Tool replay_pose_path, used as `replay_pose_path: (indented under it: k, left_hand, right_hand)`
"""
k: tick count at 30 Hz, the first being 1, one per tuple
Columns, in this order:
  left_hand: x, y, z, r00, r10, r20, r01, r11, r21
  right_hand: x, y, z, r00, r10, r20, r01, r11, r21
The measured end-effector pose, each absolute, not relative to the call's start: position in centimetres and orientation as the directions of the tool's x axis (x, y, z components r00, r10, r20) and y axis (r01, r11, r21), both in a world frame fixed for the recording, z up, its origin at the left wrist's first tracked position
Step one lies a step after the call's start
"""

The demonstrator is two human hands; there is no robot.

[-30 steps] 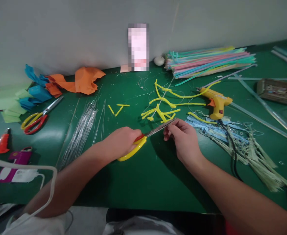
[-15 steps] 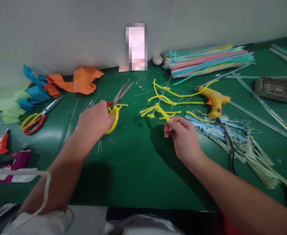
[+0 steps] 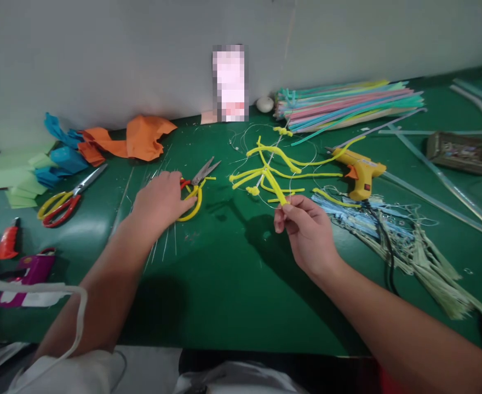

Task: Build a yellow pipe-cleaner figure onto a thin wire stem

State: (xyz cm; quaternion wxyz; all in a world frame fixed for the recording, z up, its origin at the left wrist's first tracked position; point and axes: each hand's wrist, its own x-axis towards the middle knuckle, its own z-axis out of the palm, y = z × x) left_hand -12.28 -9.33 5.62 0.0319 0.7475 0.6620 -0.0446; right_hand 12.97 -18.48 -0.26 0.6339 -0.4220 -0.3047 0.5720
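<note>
My left hand [image 3: 161,200] lies low on the green table [image 3: 224,284], its fingers curled on the yellow handle of a pair of scissors [image 3: 200,183] that rests on the table with its blades pointing away to the right. My right hand [image 3: 307,230] pinches the lower stem of a branching yellow pipe-cleaner figure [image 3: 265,169] and holds it tilted above the table. A bundle of thin silver wires [image 3: 165,243] runs under my left hand.
A yellow glue gun [image 3: 362,169] lies right of the figure, its black cord crossing pale tassels [image 3: 422,246]. Coloured sticks [image 3: 348,104] are stacked by the wall. At the left are second scissors [image 3: 66,200], orange paper [image 3: 142,137], blue paper [image 3: 66,158] and a red cutter [image 3: 6,243].
My left hand carried the scissors away from my right hand to the left, then lowered them onto the table. My right hand lifted the yellow figure slightly.
</note>
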Motion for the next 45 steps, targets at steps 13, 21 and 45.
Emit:
replay_pose_path:
  k: [13, 21, 45]
  left_hand:
    - [-4.3, -16.2, 2.7, 0.346, 0.923, -0.17, -0.019, 0.188, 0.982]
    - [-4.4, -15.9, 3.2, 0.351, 0.916, -0.193, -0.076, 0.233, 0.969]
    - [-6.4, -13.9, 2.3, 0.129, 0.99, -0.061, -0.091, 0.073, 0.993]
  right_hand:
    - [12.6, -18.9, -0.5, -0.001, 0.998, -0.066, -0.34, -0.062, -0.938]
    - [12.6, -18.5, -0.5, 0.008, 0.99, -0.142, -0.33, -0.131, -0.935]
    - [13.1, -18.4, -0.9, 0.088, 0.984, -0.153, -0.408, -0.105, -0.907]
